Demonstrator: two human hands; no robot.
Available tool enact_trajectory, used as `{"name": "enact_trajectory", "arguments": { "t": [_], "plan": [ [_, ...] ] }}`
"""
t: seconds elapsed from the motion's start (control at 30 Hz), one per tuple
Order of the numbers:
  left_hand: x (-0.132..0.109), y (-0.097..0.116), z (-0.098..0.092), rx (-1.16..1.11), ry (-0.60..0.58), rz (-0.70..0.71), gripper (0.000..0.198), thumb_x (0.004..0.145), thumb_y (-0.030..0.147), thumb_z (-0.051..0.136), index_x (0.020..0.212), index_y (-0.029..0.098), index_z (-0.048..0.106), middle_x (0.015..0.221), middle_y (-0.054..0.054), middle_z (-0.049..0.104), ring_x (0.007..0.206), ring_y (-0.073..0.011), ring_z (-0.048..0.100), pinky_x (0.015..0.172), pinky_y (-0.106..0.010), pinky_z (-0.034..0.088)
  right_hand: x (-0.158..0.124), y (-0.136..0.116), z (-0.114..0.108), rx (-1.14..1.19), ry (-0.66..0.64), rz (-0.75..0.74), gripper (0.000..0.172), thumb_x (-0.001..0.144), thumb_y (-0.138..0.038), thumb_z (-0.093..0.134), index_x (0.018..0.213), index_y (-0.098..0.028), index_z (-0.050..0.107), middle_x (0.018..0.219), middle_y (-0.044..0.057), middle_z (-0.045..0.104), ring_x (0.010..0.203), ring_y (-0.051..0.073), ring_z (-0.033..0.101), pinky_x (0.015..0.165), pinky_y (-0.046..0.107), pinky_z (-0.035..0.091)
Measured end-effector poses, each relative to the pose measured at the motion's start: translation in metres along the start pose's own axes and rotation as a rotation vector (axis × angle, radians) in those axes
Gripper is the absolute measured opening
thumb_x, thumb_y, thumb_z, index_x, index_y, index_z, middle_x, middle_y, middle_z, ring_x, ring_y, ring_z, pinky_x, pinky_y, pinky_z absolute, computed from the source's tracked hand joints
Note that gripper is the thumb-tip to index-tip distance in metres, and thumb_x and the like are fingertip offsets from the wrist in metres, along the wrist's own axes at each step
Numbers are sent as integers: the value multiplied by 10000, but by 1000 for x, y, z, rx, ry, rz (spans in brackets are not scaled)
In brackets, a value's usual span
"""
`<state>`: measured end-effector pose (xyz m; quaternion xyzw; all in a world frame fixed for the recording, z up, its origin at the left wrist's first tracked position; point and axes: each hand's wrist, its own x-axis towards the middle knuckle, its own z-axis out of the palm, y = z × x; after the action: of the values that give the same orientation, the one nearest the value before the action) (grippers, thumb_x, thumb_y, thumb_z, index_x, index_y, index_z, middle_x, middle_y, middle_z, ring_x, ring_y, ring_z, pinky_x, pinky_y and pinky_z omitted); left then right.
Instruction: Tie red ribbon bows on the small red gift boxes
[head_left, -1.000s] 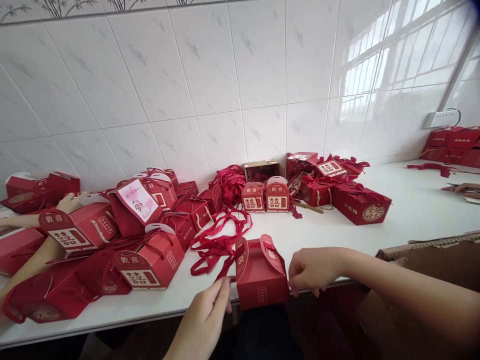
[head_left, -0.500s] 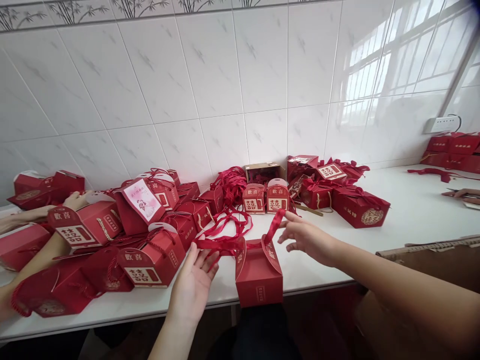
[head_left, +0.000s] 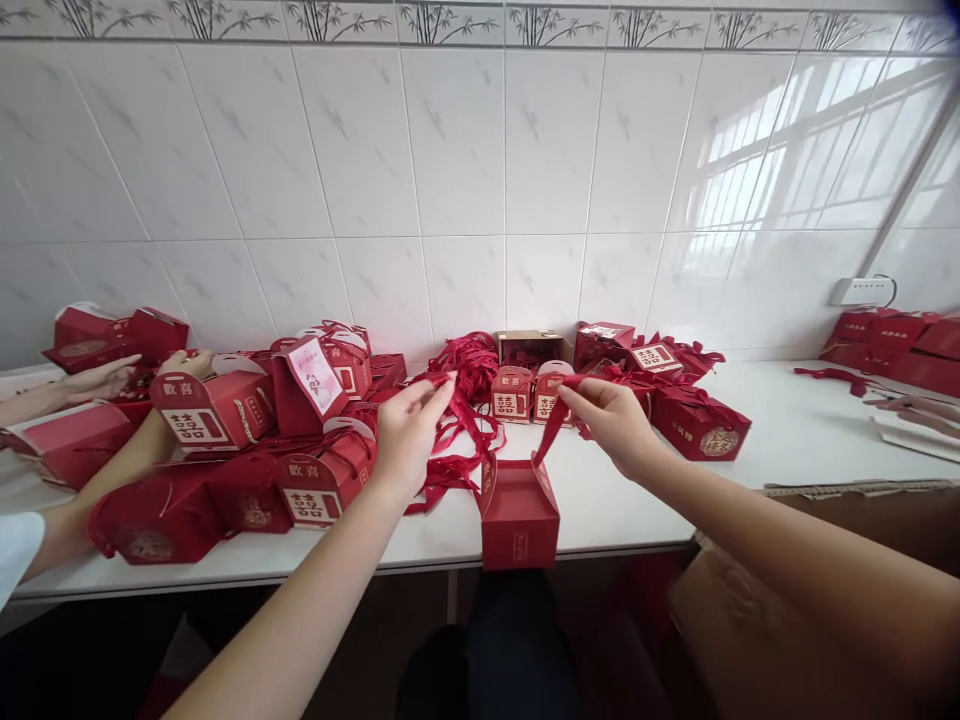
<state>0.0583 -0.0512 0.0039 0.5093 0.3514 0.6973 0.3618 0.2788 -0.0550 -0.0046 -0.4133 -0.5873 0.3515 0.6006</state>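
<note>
Red ribbon is pinched in left hand and right hand, fingers closed, above a red box at lower centre.

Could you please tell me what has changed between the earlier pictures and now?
The left hand and right hand have risen from beside the red box; each now pinches red ribbon above it, with the right hand's length drawn up from the box's top. The box has stayed at the front edge of the table, as have the two small boxes behind.
</note>
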Motion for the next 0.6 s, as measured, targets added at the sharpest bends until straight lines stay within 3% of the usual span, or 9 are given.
{"name": "enact_trajectory", "arguments": {
  "t": [0.13, 0.3, 0.43, 0.6],
  "plan": [
    [17, 14, 19, 60, -123, 74, 296, 626, 341, 764, 858, 160, 730, 830, -51, 707, 774, -157, 622, 725, -260, 466, 6, -17, 7, 39, 48, -53, 304, 723, -443, 652, 836, -161, 659, 741, 31, 626, 638, 127, 533, 545, 254, 403],
    [28, 35, 36, 40, -154, 62, 293, 619, 332, 766, 851, 159, 730, 851, -52, 709, 728, -135, 606, 666, -243, 455, 7, -32, 11, 55, 70, -148, 242, 722, -386, 657, 826, -167, 666, 712, 15, 622, 603, 107, 519, 516, 233, 389],
    [32, 50, 42, 17, -189, 79, 312, 632, 348, 760, 877, 158, 729, 929, -69, 705, 817, -157, 612, 720, -256, 461, 7, -38, 11, 66, 58, -151, 265, 730, -427, 648, 756, -164, 660, 619, -12, 575, 513, 79, 458, 474, 228, 355],
    [33, 52, 44, -111, -244, 7, 306, 638, 333, 757, 894, 168, 721, 852, -51, 691, 750, -143, 604, 676, -259, 459, 10, -40, 8, 93, 55, -124, 214, 702, -378, 690, 758, -174, 654, 672, -1, 618, 581, 94, 519, 548, 241, 415]
  ]
}}
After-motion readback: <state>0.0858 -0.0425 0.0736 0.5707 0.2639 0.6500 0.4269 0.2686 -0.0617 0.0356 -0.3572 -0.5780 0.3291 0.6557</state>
